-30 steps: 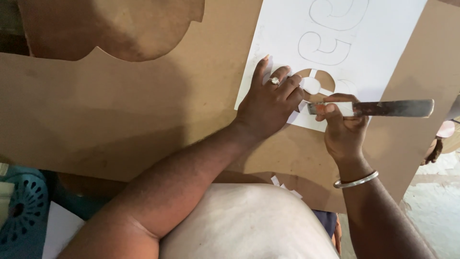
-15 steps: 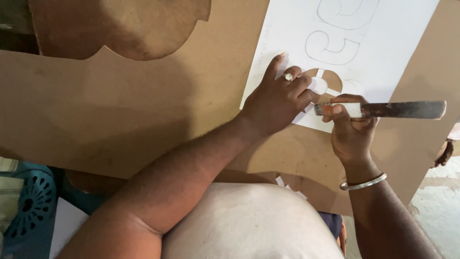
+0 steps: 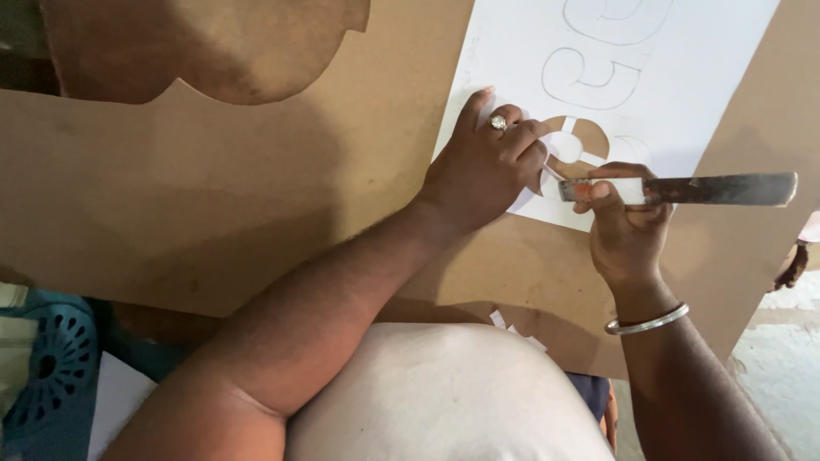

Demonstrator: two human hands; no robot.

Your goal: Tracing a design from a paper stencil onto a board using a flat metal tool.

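A white paper sheet [image 3: 675, 77] with outlined curved shapes lies on a brown board [image 3: 213, 196]. One shape near the sheet's lower edge is cut out, showing the board through it. My left hand [image 3: 487, 166], with a ring on one finger, presses flat on the paper beside the cutout. My right hand [image 3: 623, 226], with a metal bangle on the wrist, grips a long metal blade [image 3: 709, 189] by its near end. The blade lies across the paper, its tip at the cutout close to my left fingers.
A second brown board piece [image 3: 205, 43] with a rounded edge lies at the top left. A blue perforated plastic item [image 3: 47, 367] sits at the lower left. Small white paper scraps [image 3: 512, 329] lie by the board's near edge. Another person's hand [image 3: 794, 265] shows at the right edge.
The view has shifted a little. Both hands stay at the cutout; my left fingers have curled closer to the blade's tip.
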